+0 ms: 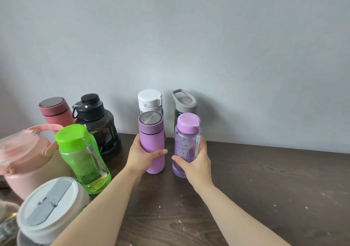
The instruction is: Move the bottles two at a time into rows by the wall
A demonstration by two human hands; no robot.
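My left hand [141, 155] grips a matte purple flask [152, 141] with a steel cap. My right hand [195, 160] grips a clear purple bottle [184, 147] with a lilac lid. Both stand upright on the dark wooden table [265, 189], side by side. Directly behind them, against the wall, stand a white-capped bottle [150, 99] and a dark bottle with a grey loop lid [184, 101]. At the left cluster a green bottle [83, 156], a black jug [96, 120], a pink-red flask [55, 109], a pink jug [24, 156] and a white-grey lidded bottle [49, 209].
The pale grey wall [189, 37] runs along the back edge of the table. White specks dot the wood at the right. The left cluster crowds the table's left end, close to my left forearm.
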